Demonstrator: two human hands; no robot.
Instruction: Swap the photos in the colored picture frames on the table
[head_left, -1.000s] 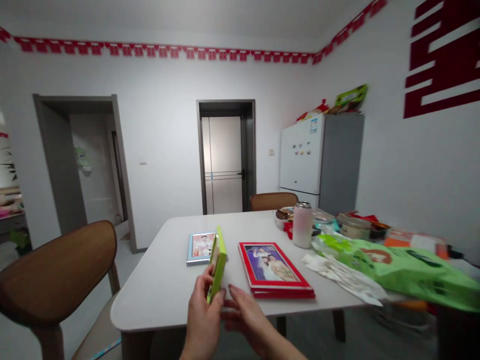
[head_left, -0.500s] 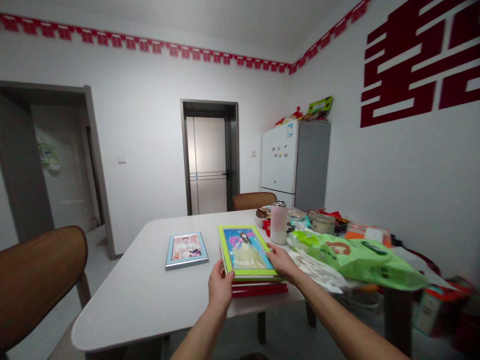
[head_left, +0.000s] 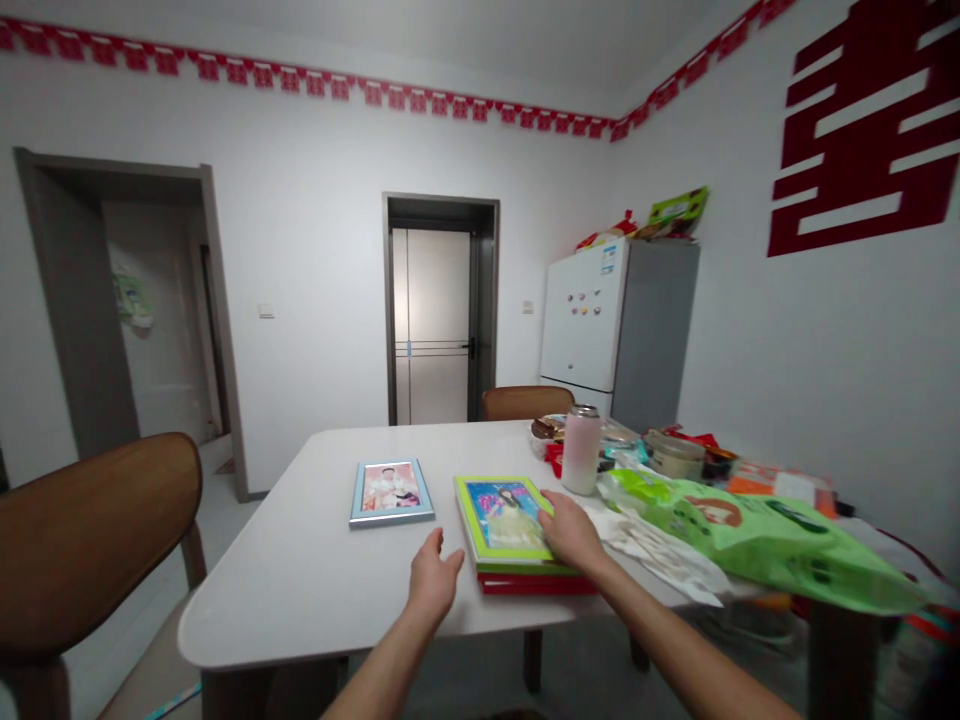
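Note:
A lime-green picture frame [head_left: 504, 515] lies on top of a red frame [head_left: 536, 583] near the table's front edge. My right hand [head_left: 574, 530] touches the green frame's right side; its thumb and fingers are partly spread, and whether it grips the edge is hard to tell. My left hand [head_left: 435, 577] is apart from the stack, just to its left, with thumb and fingers spread and nothing in it. A silver-blue picture frame [head_left: 391, 492] lies flat on the white table, beyond my left hand.
On the white table [head_left: 285, 580], a pink bottle [head_left: 581, 450] stands behind the stack. To the right lie a white cloth or bag [head_left: 660, 550], a green package [head_left: 772, 535] and a lidded container [head_left: 673, 455]. A brown chair [head_left: 112, 530] is at the left.
My left hand has let go of the green frame and moved left. The green frame now sits lower, on the red one. The whole view has shifted slightly.

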